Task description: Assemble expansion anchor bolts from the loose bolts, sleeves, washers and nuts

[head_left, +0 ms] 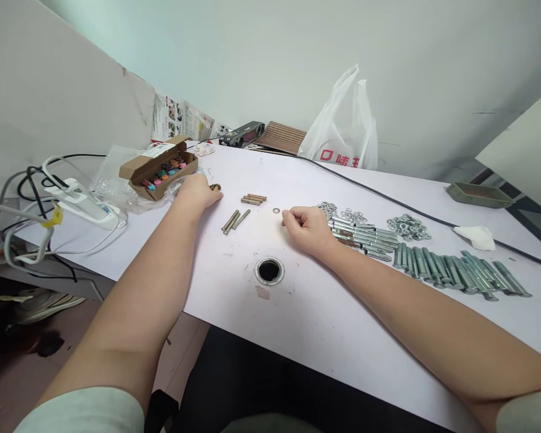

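Observation:
My left hand (199, 191) rests on the white table (324, 325) with its fingers curled around a small brass-coloured part (216, 187) at its fingertips. My right hand (307, 228) lies on the table as a loose fist; whether it holds anything is hidden. A single washer (276, 210) lies just left of its knuckles. Between the hands lie two brownish sleeves (235, 220) and a small stack of shorter ones (253, 199). Right of my right hand are a pile of silver bolts (365, 236) and loose washers (328, 208).
A round cable hole (269, 270) sits near the table's front edge. Larger bolts (460, 272) and nuts (407, 227) lie at right. A cardboard box of coloured pieces (160, 171), a power strip (83, 201), a plastic bag (342, 135) and a black cable (388, 195) stand around.

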`<control>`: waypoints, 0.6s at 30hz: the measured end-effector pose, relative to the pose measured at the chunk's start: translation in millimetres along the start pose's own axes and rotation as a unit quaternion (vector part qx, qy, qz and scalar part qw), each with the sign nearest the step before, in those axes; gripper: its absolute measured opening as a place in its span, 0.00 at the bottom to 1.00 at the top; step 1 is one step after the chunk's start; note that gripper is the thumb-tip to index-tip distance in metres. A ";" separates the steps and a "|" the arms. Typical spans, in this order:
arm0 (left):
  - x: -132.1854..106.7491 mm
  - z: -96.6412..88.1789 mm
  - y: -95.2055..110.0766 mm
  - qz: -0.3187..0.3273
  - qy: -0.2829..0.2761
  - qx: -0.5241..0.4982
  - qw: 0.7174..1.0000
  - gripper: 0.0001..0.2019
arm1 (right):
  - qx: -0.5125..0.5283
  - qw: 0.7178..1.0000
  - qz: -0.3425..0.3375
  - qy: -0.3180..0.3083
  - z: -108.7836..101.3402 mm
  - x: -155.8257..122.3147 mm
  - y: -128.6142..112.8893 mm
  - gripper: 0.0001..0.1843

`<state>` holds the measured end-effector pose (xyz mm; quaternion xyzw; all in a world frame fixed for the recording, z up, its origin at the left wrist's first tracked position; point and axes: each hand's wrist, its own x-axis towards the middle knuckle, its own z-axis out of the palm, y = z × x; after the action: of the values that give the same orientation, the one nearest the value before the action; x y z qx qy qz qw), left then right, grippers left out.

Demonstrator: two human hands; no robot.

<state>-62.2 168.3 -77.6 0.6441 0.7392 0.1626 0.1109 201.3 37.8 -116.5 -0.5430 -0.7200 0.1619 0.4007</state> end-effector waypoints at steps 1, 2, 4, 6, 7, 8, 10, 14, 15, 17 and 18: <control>-0.8 -0.5 0.7 0.000 0.011 0.028 1.000 0.14 | -0.004 1.000 0.003 0.000 0.0 -0.3 -0.2 0.22; -1.8 -1.0 1.7 0.000 0.023 0.061 0.998 0.14 | -0.010 1.000 0.005 0.000 -0.3 -0.5 -0.5 0.22; -5.6 -2.3 5.4 0.011 0.042 0.082 0.996 0.12 | -0.037 0.999 0.004 -0.006 -2.9 0.4 -2.0 0.23; -12.9 -4.1 11.9 0.047 0.043 0.048 0.997 0.10 | -0.106 0.994 0.005 -0.033 -9.6 3.8 -4.7 0.22; -18.0 -5.4 16.1 0.075 0.030 0.025 0.996 0.10 | -0.152 0.987 0.012 -0.054 -14.7 6.4 -6.9 0.20; -23.8 -7.1 20.5 0.110 0.007 0.003 0.994 0.10 | -0.197 0.977 0.024 -0.077 -20.8 9.3 -9.5 0.18; -35.8 -11.6 28.7 0.181 -0.075 -0.030 0.980 0.14 | -0.266 0.954 0.060 -0.122 -34.1 14.6 -16.5 0.14; -51.3 -21.5 38.2 0.248 -0.165 -0.016 0.954 0.15 | -0.351 0.900 0.124 -0.226 -52.4 16.7 -32.3 0.13; -52.6 -23.0 39.1 0.248 -0.175 0.000 0.953 0.15 | -0.361 0.890 0.129 -0.247 -53.3 15.7 -34.9 0.14; -53.4 -23.7 40.5 0.239 -0.200 0.026 0.950 0.14 | -0.364 0.884 0.130 -0.264 -50.9 13.8 -36.7 0.16; -53.7 -22.8 41.2 0.234 -0.215 0.030 0.948 0.14 | -0.362 0.886 0.130 -0.261 -48.3 13.3 -35.8 0.16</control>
<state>-25.1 117.9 -43.2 0.8218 0.5307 0.0187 0.2066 213.1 27.4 -57.0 -0.6771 -0.7301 0.0770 -0.0506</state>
